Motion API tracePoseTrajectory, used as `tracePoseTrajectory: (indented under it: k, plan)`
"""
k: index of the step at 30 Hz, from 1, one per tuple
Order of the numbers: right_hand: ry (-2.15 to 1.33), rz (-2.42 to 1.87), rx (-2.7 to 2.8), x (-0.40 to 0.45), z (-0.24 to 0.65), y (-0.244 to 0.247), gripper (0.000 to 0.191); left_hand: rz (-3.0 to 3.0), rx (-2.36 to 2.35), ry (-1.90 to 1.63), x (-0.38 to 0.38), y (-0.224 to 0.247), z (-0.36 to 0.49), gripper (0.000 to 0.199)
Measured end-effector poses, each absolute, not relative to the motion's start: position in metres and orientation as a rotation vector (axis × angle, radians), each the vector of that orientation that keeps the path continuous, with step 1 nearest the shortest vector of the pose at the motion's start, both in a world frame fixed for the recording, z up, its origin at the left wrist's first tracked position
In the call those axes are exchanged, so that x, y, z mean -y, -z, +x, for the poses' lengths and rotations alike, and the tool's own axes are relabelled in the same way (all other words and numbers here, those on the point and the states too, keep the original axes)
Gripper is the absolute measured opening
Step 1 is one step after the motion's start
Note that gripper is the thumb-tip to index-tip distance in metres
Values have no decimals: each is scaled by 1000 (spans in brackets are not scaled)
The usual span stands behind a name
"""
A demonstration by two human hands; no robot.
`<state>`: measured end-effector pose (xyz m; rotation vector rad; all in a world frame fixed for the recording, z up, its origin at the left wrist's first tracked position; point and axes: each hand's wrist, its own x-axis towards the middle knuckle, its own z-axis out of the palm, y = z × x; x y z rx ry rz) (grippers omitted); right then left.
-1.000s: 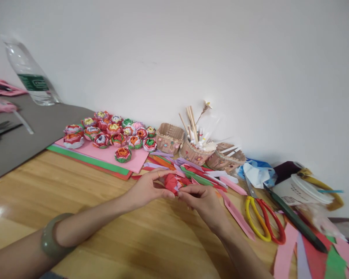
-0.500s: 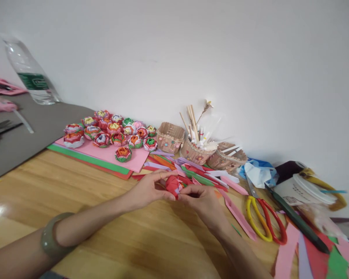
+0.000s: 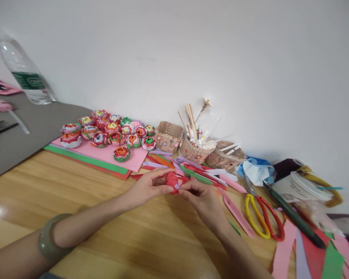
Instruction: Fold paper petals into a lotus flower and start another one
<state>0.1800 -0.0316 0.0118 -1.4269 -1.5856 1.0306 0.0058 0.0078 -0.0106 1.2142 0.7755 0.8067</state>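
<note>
A red folded-paper flower point(image 3: 171, 181) with some lilac and pink at its right side is held just above the wooden table point(image 3: 104, 240). My left hand point(image 3: 147, 190), with a ring and a bangle on the wrist, grips its left side between thumb and fingers. At the right side, my right hand point(image 3: 200, 197) pinches the flower's edge with thumb and forefinger. Folded paper strips point(image 3: 197, 173) in several colours lie just behind the hands. Finished-looking paper flowers point(image 3: 116, 138) stand in rows on pink paper point(image 3: 135, 162) to the left.
Three small decorated baskets point(image 3: 168, 137) stand along the wall, one with wooden sticks point(image 3: 192, 120). To the right lie yellow-and-red scissors point(image 3: 263, 217), a dark green long tool point(image 3: 293, 215), a lidded white tub point(image 3: 299, 188) and paper scraps point(image 3: 285, 248). A plastic bottle point(image 3: 29, 79) stands far left.
Both hands keep hold of the red flower, which has turned slightly, with more of its right side visible. The whole view has shifted a little.
</note>
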Motion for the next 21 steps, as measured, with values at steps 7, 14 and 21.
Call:
tracePoseTrajectory:
  k: [7, 14, 21]
  plan:
    - [-969, -1504, 1583, 34, 175, -10, 10, 1217, -654, -759, -7, 14, 5, 49]
    - [-624, -1412, 1709, 38, 172, -9, 11, 1124, -703, -804, -9, 13, 5, 42]
    - [-63, -1228, 1765, 43, 171, -10, 15, 934, -624, -869, -6, 19, 4, 39]
